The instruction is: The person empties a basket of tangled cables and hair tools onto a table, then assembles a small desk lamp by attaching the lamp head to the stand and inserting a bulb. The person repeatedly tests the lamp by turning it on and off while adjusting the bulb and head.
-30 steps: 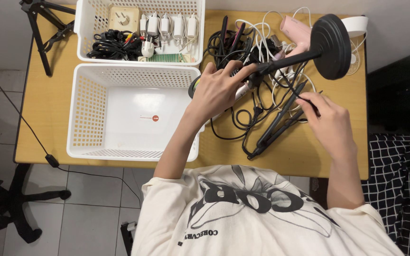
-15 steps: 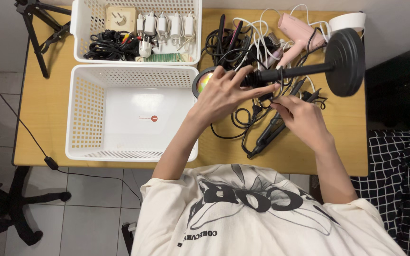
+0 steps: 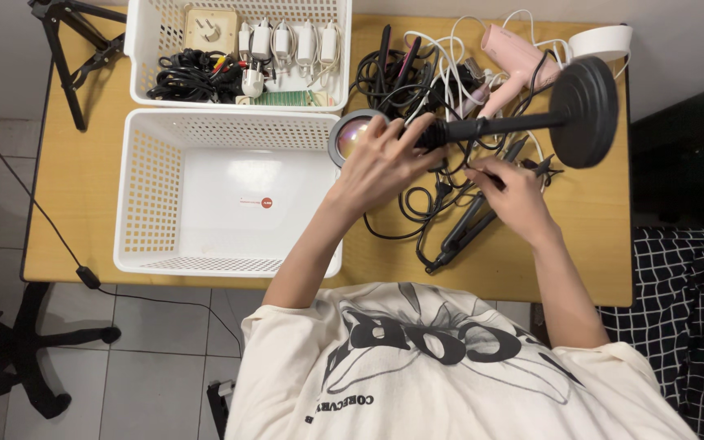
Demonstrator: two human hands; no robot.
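Left hand [image 3: 380, 159] closed over black desk lamp with round weighted base and slim stem [image 3: 531, 122], grip at the head end of the stem; fingers wrapped, thumb side hidden. Lamp held sideways above wooden desk [image 3: 75, 179], base at 3 o'clock of the hand and turned on edge, round lens head with purplish glass [image 3: 348, 134] at 9 o'clock, partly covered by the knuckles.

Right hand [image 3: 511, 195] partly curled at 4 o'clock of the left hand, fingertips pinched on thin black cord [image 3: 523, 167] just beneath the stem; exact extent of grip hard to make out against the tangle. Cord's link to the lamp not discernible.

Below and behind: heap of black and white cables [image 3: 417, 65], individual items not separable. Black hair straightener [image 3: 466, 228] lying slanted under the right hand, far end hidden. Pink hair dryer [image 3: 511, 53] at 12 o'clock of the base, nozzle buried in cables. White round object [image 3: 605, 41] at desk corner, cut by the base.

Empty white perforated plastic basket [image 3: 165, 195] at 9 o'clock of the left hand. Second white basket holding chargers and black leads [image 3: 238, 57] at 11 o'clock, upper rim cut off by the picture edge. Black tripod [image 3: 75, 49] beside desk, partly out of view.
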